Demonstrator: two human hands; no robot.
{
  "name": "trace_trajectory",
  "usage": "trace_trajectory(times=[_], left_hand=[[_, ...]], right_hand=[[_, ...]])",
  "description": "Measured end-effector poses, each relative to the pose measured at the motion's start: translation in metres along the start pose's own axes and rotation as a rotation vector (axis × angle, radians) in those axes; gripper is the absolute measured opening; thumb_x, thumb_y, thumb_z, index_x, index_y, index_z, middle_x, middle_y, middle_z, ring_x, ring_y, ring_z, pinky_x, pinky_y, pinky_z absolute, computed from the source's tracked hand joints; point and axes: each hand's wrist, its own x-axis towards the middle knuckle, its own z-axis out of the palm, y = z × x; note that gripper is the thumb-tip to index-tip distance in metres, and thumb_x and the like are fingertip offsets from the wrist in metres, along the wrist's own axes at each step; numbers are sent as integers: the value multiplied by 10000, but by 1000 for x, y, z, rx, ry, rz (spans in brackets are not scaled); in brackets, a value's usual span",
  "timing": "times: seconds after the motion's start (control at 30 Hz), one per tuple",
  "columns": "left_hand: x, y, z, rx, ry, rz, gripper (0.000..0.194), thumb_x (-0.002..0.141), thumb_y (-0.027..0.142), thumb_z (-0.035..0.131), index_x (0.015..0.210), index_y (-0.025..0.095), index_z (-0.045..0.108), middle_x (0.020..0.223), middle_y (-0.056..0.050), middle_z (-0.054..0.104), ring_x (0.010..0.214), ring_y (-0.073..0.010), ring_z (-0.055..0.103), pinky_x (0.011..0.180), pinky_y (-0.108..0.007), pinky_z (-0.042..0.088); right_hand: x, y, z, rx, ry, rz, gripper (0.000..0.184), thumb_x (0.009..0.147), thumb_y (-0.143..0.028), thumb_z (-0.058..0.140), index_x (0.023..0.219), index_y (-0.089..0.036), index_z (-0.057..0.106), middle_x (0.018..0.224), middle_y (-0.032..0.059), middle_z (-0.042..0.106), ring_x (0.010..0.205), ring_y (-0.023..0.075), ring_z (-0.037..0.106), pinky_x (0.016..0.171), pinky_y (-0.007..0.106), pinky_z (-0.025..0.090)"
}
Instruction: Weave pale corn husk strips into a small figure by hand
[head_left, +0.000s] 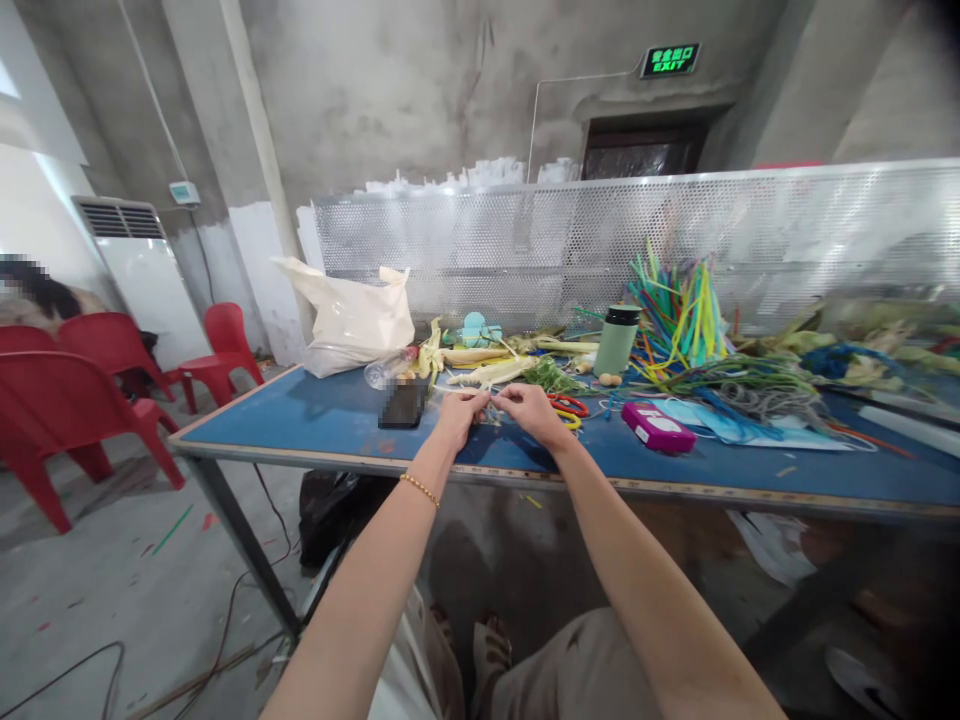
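1. Farthest to the left hand's left, a white bag (356, 315) slumps upright on the blue table (292, 420), probably set back to leave working room. Its contents are hidden.
2. Nearer that hand, a clear bottle (381, 372) lies on its side; whether anything is inside cannot be told.
3. Just left of the left hand, a dark, blurred flat object (403, 405) lies near the front edge, presumably kept within reach.
4. The person's left hand (461, 415) has its thumb and fingers pinched together on thin pale strands (493, 414), likely to steady so fine a piece.
5. Those strands sit between the two hands, close to the table's front edge, where the person can look straight down at them.
6. Beyond the hands lie pale husks (504, 371), seemingly pushed back but reachable.
7. The person's right hand (529, 410) also pinches at the strands, meeting the left fingertips, perhaps for fine control.
8. Just right of it rest red cord loops (570, 404). Behind these stands a green cup (616, 342), its dark lid on and its contents hidden.
9. Farther right, coloured strips (686, 315) fan upward; any holder is hidden. A purple box (658, 428) lies in front, its contents unseen.
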Motion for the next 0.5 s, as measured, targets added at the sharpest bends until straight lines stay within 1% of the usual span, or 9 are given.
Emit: trace_trajectory(times=[0.1, 0.17, 0.23, 0.33, 0.4, 0.5], left_hand=[[-1, 0, 0, 29, -54, 11, 364, 651, 452, 847, 636, 132, 674, 476, -5, 531, 466, -90, 436, 495, -246, 261], [-1, 1, 0, 41, -63, 6, 353, 682, 447, 827, 631, 130, 679, 474, -15, 543, 457, -91, 439, 489, -244, 261], [-1, 1, 0, 50, -70, 10, 357, 710, 439, 807, 596, 135, 659, 470, -21, 545, 449, -92, 437, 485, -244, 259], [-1, 1, 0, 77, -95, 50, 401, 740, 439, 785, 531, 145, 607, 467, -21, 533, 448, -89, 434, 486, -242, 265], [-1, 0, 1, 106, -96, 59, 408, 756, 439, 773, 529, 142, 609, 466, -26, 534, 453, -89, 442, 489, -241, 271], [-1, 0, 1, 142, -64, 30, 361, 745, 412, 787, 573, 127, 648, 463, -34, 551, 451, -88, 446, 490, -238, 273]], right_hand=[[1, 3, 2, 32, 37, 14, 327, 733, -486, 680, 635, -176, 648, 596, 27, 647, 586, 159, 549, 572, 277, 425], [2, 7, 2, 59, 39, 28, 309, 718, -477, 689, 644, -180, 641, 592, 30, 651, 569, 158, 552, 554, 273, 429], [3, 9, 3, 69, 40, 35, 277, 711, -450, 687, 651, -184, 636, 598, 33, 657, 567, 160, 562, 548, 271, 434], [4, 9, 3, 43, 70, 27, 233, 700, -407, 683, 653, -183, 635, 647, 47, 686, 614, 175, 603, 598, 282, 463], [3, 8, 2, 17, 74, 20, 217, 705, -389, 676, 662, -179, 644, 670, 52, 699, 635, 182, 622, 634, 292, 474], [2, 5, 2, -21, 68, 8, 196, 727, -364, 654, 680, -174, 658, 662, 45, 698, 624, 178, 617, 621, 285, 458]])
